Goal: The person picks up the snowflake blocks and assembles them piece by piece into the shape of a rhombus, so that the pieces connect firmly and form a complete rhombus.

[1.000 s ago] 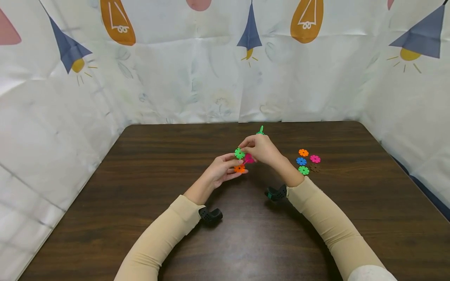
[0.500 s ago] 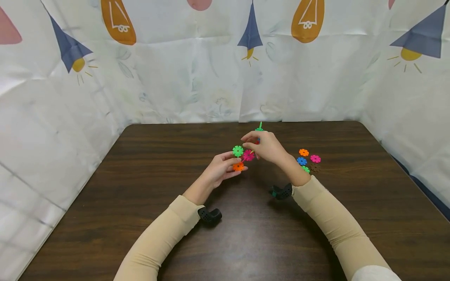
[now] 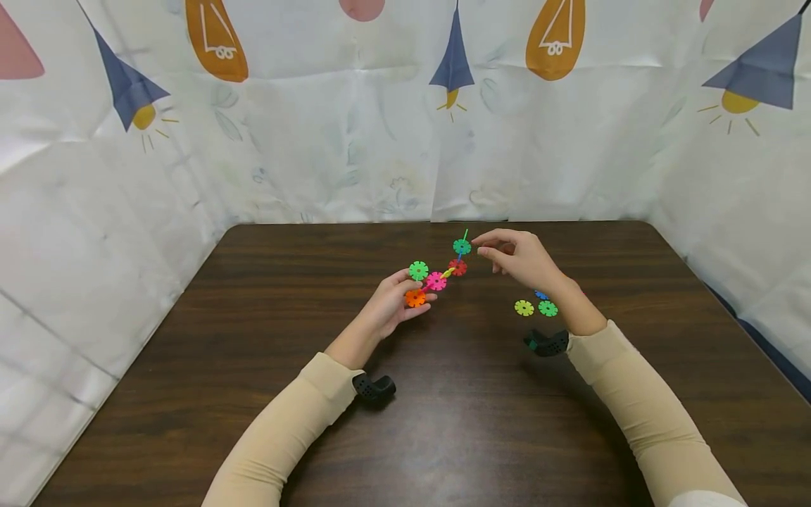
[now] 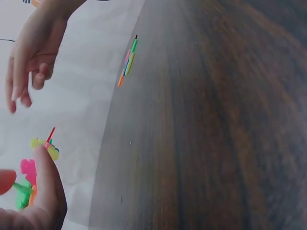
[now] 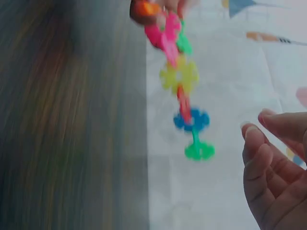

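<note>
My left hand (image 3: 385, 306) holds one end of a chain of interlocked flower-shaped plastic discs up over the table. An orange disc (image 3: 415, 298) and a light green disc (image 3: 419, 270) are at its fingers. From there the chain runs away to the right through a pink disc (image 3: 436, 281), a yellow disc (image 5: 179, 75), a red disc (image 3: 458, 267) and a blue disc (image 5: 192, 120) to green discs at its far end. Just right of that end is my right hand (image 3: 522, 257), fingers loosely bent, with nothing between thumb and fingertips in the right wrist view (image 5: 280, 167).
Loose discs lie on the brown table (image 3: 443, 436) at the right: a yellow-green disc (image 3: 524, 308), a green disc (image 3: 548, 308) and a partly covered blue disc (image 3: 541, 295). The right forearm hides the spot behind them. A patterned white curtain (image 3: 355, 155) stands behind the table.
My right hand has moved right, away from the chain, uncovering its far end and the loose yellow-green disc. The left hand has shifted slightly left with the chain.
</note>
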Demonstrator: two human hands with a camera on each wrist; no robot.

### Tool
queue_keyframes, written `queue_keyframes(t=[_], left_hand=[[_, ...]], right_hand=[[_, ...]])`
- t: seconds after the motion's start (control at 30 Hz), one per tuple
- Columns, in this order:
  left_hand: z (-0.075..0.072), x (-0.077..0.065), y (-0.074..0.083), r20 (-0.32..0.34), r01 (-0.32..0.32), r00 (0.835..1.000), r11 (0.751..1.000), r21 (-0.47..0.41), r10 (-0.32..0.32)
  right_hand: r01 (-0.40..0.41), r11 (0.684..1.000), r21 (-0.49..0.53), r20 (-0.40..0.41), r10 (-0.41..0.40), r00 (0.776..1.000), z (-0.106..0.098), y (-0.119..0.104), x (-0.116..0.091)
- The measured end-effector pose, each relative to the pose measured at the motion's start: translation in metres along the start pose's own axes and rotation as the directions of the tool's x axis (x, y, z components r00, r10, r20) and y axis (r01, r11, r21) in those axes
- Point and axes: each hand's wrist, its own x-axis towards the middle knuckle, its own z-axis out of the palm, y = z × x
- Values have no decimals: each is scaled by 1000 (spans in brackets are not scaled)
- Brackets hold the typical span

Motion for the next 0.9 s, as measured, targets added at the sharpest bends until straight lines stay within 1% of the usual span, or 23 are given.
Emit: queue_keyframes(t=[0.17,0.3,0.5,0.6,0.73,0.9], left_hand=[[1,1,2,-45,26,999,999,-37,-28],[2,1,4,-57,27,998,998,-58,-31],[4,0,4,-69,10,997,997,-81,-15],[4,-1,5,-75,13,997,998,-68,-18],[4,-2,6,-94,30,995,998,-52,-34],[3,-3,6,-113,36,993,998,-58,-42]], right_hand=[[-14,999,-47,-20,13,1000,-20,17,-7],[-47,994,-96,-45,43,998,-34,28,-14],[-123,982,-143,-40,118,992,-49,48,-22],[-161,971,-178,-27,159,987,-55,59,-25],[-218,953,-208,4,224,975,-61,72,-27],[-296,923,-246,69,321,945,-68,87,-28]])
